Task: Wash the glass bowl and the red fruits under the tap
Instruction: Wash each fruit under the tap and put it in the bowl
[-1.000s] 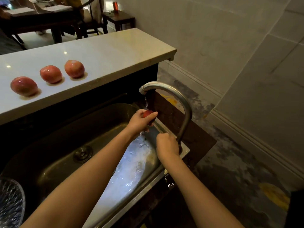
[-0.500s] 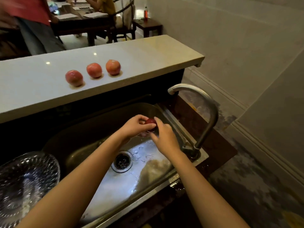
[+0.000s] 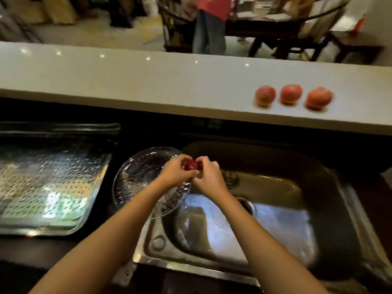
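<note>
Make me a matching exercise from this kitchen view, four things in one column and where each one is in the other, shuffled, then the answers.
Things:
1. small dark red fruit
2. three pale red round fruits
3. clear patterned glass bowl
4. perforated metal tray

Places:
A. far left, beside the bowl
B. in a row on the white counter
C. between both hands' fingers
D. at the left edge of the steel sink

Pairs: 1-C, 2-B, 3-D, 4-A
</note>
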Demonstrator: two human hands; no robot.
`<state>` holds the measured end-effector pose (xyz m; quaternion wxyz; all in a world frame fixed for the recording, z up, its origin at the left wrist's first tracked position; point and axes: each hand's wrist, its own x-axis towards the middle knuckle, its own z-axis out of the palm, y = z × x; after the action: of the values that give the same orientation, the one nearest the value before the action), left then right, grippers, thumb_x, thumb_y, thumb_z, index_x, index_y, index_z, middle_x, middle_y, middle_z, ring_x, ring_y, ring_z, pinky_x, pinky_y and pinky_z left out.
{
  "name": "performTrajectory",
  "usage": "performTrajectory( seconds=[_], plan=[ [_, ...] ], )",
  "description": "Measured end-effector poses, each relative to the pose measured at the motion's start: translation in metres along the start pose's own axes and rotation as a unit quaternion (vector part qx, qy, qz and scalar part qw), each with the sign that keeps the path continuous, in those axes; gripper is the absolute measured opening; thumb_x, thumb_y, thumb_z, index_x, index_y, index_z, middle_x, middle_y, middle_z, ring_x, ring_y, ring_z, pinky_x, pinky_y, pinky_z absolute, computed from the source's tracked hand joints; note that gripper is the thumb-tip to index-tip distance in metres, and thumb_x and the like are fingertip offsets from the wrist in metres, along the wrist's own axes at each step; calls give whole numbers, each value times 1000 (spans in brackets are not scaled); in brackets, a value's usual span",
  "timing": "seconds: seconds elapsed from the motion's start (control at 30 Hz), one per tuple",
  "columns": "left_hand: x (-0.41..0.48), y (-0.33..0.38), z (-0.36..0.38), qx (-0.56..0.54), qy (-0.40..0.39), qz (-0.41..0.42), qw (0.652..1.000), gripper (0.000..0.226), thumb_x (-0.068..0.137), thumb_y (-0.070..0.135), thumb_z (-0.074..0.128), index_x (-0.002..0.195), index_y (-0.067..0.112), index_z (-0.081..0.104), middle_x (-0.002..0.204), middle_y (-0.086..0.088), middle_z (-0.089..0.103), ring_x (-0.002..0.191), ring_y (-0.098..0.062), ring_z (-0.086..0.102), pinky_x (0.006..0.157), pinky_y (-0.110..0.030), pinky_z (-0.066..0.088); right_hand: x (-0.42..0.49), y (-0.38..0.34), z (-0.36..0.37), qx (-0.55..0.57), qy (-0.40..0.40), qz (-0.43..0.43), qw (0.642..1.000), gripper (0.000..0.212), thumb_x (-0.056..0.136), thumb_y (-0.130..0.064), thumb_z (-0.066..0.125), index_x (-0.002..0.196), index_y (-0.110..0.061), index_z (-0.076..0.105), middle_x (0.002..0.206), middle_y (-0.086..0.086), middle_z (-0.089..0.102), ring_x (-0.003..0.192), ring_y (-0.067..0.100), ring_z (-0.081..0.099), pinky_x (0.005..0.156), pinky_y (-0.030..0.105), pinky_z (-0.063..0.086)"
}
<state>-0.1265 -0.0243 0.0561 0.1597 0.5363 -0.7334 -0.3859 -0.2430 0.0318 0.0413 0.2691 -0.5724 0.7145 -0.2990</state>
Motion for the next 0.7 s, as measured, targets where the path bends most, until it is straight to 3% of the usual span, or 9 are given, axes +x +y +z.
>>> performTrajectory(
  seconds=[0.1,0.23,0.37,0.53,0.7],
  plan=[
    [-2,-41,-27,13,30,-56,998,46,75,24,75,116,11,60,109,-11,67,97,-21,61,83,-29,46,19,-24,38,-83,-34,-39,995,39,79,-22,62,115,-13,48,107,8,54,108,30,45,87,41,43],
    [2,-72,-43,0,28,-96,995,46,75,19,74,118,8,59,112,-13,66,105,-26,61,89,-31,45,34,-36,79,-150,-49,-55,986,42,81,-25,63,118,-14,47,122,8,54,120,27,39,99,38,36],
    [5,-84,-44,6,6,-89,996,47,75,23,74,118,12,58,111,-9,66,99,-24,61,87,-31,46,39,-33,96,-140,-48,-45,988,44,81,-19,62,121,-12,46,125,6,51,120,24,37,101,36,33],
    [6,-92,-44,-4,-2,-61,998,47,74,23,75,117,14,57,109,-4,63,91,-12,53,78,-21,40,41,-27,98,-126,-66,-43,989,50,81,-18,59,127,-12,42,128,5,47,122,23,33,105,37,29],
    [6,-93,-49,26,-48,-45,997,54,73,26,76,121,15,54,116,-6,61,103,-20,58,89,-28,47,41,-25,90,-139,-109,-54,983,56,82,-25,60,132,-14,39,131,7,43,124,25,31,105,38,27]
  ],
)
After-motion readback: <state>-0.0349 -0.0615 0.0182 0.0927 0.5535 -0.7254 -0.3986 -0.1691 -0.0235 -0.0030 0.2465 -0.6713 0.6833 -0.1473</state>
